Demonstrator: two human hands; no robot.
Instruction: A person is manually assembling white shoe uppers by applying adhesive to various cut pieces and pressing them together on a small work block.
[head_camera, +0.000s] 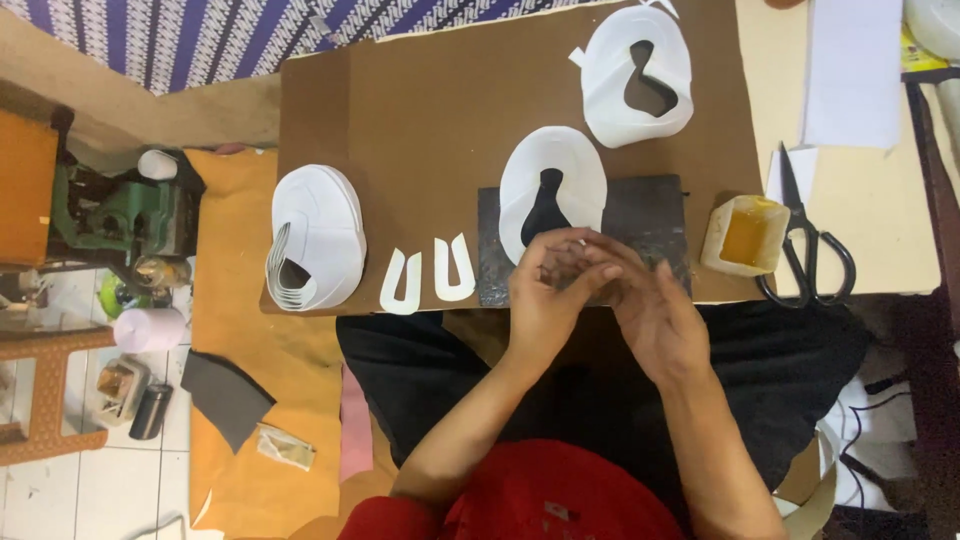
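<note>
Right at the near edge of the brown board (420, 110), the left hand (548, 300) and the right hand (655, 320) meet over a dark grey slab (645, 215), fingers curled together and touching. Whether they pinch anything between them I cannot tell; nothing shows clearly in the grip.

Just beyond the fingertips, one white cut-out piece (552, 180) lies partly on the slab, with a dark keyhole-shaped opening in its middle. A second, similar stack of white cut-outs (637, 75) sits near the far edge of the board, and a third stack (315, 235) lies at the board's left edge, its layers fanned. That makes three groups of these rounded white shapes. Between the left stack and the slab, two small white U-shaped pieces (428, 275) lie side by side at the near edge.

At the board's right edge stands one small tub of yellow glue (745, 235), and just beside it, off the board, one pair of black-handled scissors (805, 240). A green machine (125, 215) stands well apart to the left.
</note>
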